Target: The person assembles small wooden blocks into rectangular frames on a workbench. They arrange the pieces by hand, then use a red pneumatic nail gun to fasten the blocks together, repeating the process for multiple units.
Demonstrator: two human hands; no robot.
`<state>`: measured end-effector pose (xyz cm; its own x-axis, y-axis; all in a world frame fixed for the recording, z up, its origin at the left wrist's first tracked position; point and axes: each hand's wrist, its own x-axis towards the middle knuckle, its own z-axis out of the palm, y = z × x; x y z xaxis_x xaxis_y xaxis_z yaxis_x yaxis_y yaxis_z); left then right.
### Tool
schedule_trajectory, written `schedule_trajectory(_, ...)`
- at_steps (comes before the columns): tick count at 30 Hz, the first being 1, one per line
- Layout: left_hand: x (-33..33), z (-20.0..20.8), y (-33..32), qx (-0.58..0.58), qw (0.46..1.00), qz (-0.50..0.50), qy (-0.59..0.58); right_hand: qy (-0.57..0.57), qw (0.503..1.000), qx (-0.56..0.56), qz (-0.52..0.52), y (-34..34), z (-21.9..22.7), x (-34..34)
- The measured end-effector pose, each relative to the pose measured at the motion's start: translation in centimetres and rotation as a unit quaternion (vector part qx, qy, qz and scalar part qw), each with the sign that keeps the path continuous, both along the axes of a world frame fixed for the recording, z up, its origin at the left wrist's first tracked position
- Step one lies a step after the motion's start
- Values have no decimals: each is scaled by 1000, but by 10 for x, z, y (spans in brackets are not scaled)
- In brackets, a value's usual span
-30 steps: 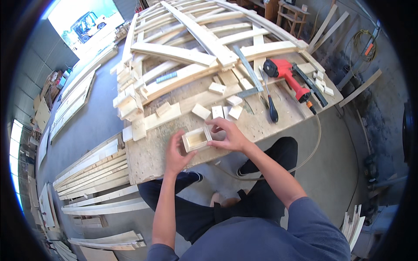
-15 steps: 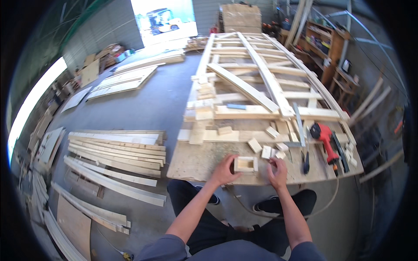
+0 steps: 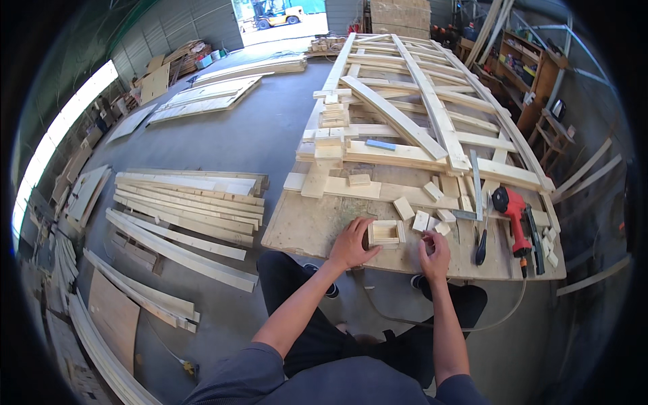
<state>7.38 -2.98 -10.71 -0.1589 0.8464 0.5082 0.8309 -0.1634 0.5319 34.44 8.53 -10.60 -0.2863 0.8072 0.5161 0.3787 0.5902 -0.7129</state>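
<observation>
A small rectangular box of pale wood strips (image 3: 401, 233) lies near the bench's front edge, its hollow facing up. My left hand (image 3: 351, 244) grips its left end, with the thumb at the near corner and the fingers at the far one. To the right of the box, a short gap away, my right hand (image 3: 435, 256) hovers with bent fingers slightly apart and nothing visible in them. Just beyond its fingertips lie loose wood blocks, among them a pale block (image 3: 420, 221) and another block (image 3: 403, 208).
On the right of the bench (image 3: 304, 229) lie a red nail gun (image 3: 514, 219) with a hose, a dark-handled screwdriver (image 3: 481, 250) and a metal square (image 3: 477, 185). A large timber frame (image 3: 432, 128) stretches away behind. Planks (image 3: 189, 209) lie on the floor at left.
The whole view has shifted, with the bench appearing higher. My left hand stays at the box's left end. My right hand remains beside the box, near the loose blocks.
</observation>
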Motion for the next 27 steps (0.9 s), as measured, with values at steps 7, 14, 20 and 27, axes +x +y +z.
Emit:
schedule_trajectory(7,-1,4,1,-3,999,-28,-21,-65,993,-35,90,-8,23,2)
schedule_trajectory(14,-6,-5,0,-32,995,-65,-66,-95,987,-48,118,-1,18,4)
schedule_trajectory(20,-1,-4,1,-70,995,-50,-48,-109,984,-80,116,-1,18,6)
schedule_trajectory(27,-10,2,6,-104,993,-54,-29,-93,987,-79,108,-1,26,5)
